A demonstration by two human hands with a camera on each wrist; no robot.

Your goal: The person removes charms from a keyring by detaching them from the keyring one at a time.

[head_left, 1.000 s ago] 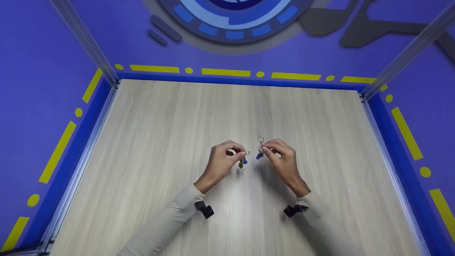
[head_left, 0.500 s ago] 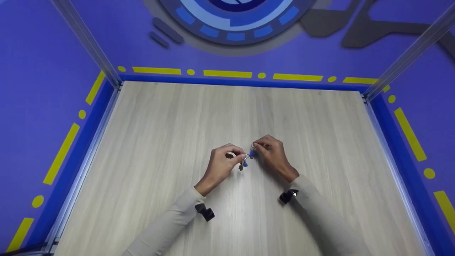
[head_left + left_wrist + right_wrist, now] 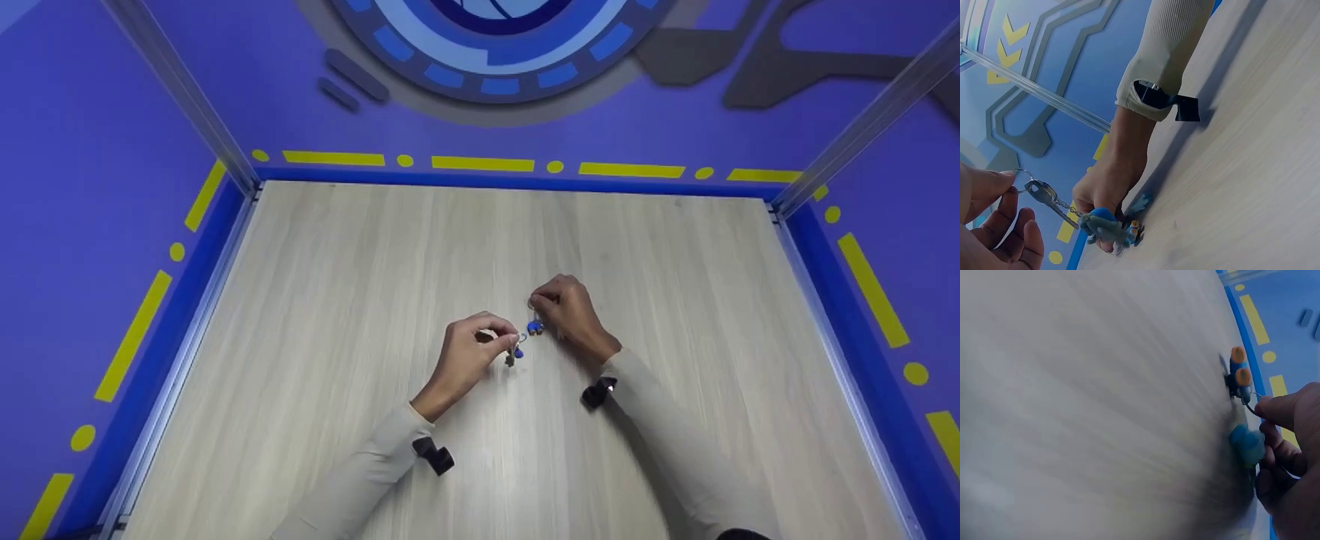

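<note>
Near the middle of the table, my left hand point(image 3: 469, 356) pinches a thin metal split ring between thumb and fingers. From that ring hang a metal key point(image 3: 1044, 194) and, on a short chain, a small blue-and-grey figure charm point(image 3: 1102, 226). Just right of it and a little farther away, my right hand point(image 3: 571, 319) pinches the ring of a second keychain. Its blue charm with orange feet point(image 3: 535, 328) hangs low by the tabletop. In the right wrist view, this charm's orange ends point(image 3: 1243, 376) face the camera, and a teal charm point(image 3: 1248, 444) shows under the fingers.
The pale wood-grain table point(image 3: 360, 262) is bounded by blue panels point(image 3: 90, 150) with yellow dashes on the left, back and right. Metal posts point(image 3: 180, 97) rise at the back corners. A black wrist mount point(image 3: 433, 455) sits at each cuff.
My right hand has moved left and slightly away from me, its grip now up at the ring with the charm below. My left hand stays nearly in place, still pinching its key ring.
</note>
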